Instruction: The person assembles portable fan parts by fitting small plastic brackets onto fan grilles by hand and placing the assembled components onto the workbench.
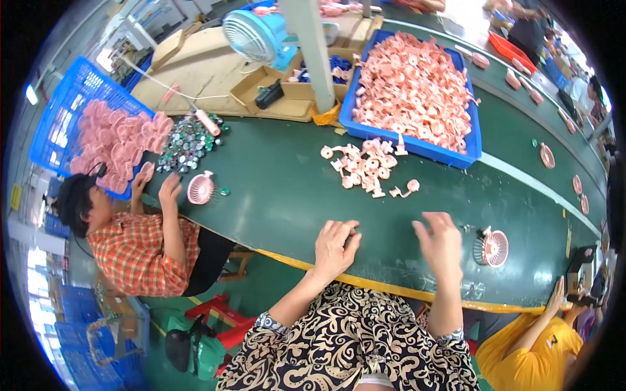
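Note:
My left hand (336,248) rests at the near edge of the green work surface, fingers loosely bent and thumb a little apart, holding nothing that I can see. My right hand (441,242) hovers to its right with the thumb spread from the fingers, also with nothing visible in it. Beyond both hands lies a loose pile of small pink plastic parts (362,167), with stems and round ends. A pink part with a ring end (412,186) sits at the pile's right side. Right of my right hand stands a pink round fan grille housing (495,249).
A blue tray (475,146) heaped with pink parts stands behind the pile. At left, a person in a checked shirt (140,254) works beside another grille housing (200,189), shiny discs (189,144) and a blue basket (55,140). A person in yellow (531,355) sits at right.

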A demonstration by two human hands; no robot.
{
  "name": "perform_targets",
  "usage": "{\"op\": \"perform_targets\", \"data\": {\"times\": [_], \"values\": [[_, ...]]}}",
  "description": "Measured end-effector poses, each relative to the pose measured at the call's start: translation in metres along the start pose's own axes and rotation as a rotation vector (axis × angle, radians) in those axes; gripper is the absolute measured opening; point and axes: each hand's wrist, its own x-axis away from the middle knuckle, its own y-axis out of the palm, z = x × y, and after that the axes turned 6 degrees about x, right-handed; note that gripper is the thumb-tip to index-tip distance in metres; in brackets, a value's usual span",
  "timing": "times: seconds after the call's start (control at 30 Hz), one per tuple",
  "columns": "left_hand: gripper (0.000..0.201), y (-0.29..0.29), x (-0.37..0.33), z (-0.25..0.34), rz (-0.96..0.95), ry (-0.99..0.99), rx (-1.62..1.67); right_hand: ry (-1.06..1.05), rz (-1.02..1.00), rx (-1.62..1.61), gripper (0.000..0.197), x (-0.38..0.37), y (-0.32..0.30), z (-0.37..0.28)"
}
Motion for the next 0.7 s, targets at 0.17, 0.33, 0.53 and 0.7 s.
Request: {"op": "perform_targets", "data": {"times": [0.17, 0.33, 0.53, 0.7], "values": [[0.021, -0.02, 0.001, -0.015, -0.002, -0.058, 0.178, -0.167, -0.004, -0.034, 0.021, -0.061, 0.07, -0.03], [0.022, -0.082, -0.018, -0.069, 0.354, -0.147, 0.06, -0.15, -0.085, 0.007, 0.016, -0.092, 0.107, -0.033], [0.042, -0.17, -0.042, -0.145, 0.711, -0.243, -0.485, -0.211, -0.053, 0.02, 0.022, -0.088, 0.095, -0.038], [0.051, -0.196, -0.04, -0.173, 0.54, -0.687, -0.526, -0.284, 0.026, -0.007, 0.026, -0.07, 0.095, -0.019]]}}
